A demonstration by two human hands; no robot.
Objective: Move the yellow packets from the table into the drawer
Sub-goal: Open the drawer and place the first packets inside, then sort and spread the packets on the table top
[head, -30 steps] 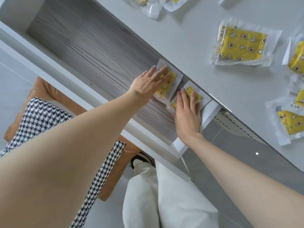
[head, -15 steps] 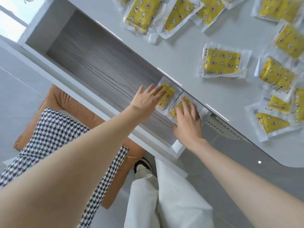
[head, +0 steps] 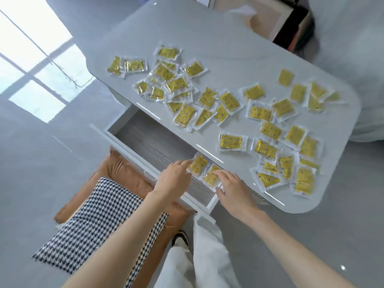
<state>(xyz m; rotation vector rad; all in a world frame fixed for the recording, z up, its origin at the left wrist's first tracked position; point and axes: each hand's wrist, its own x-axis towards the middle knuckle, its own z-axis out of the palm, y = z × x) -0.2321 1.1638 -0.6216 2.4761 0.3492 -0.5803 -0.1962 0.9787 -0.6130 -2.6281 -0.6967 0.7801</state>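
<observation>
With flat fingers the left hand [head: 174, 180] and right hand [head: 234, 191] press two yellow packets [head: 200, 164] into the right end of the drawer [head: 149, 140], and a careless reach could sweep the crowded packets [head: 303, 180] off the near edge of the surface [head: 228, 48].

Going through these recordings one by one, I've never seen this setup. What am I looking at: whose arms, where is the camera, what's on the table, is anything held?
There is no machine here: a person works with bare hands. The one camera sits on their head and looks down, so the arms reach in from below. Many yellow packets lie scattered on the white table. Below its edge a drawer stands open, with two packets side by side at its right end. The left hand touches the left packet with straight fingers; the right hand rests its fingers on the right packet. Neither is gripped.
</observation>
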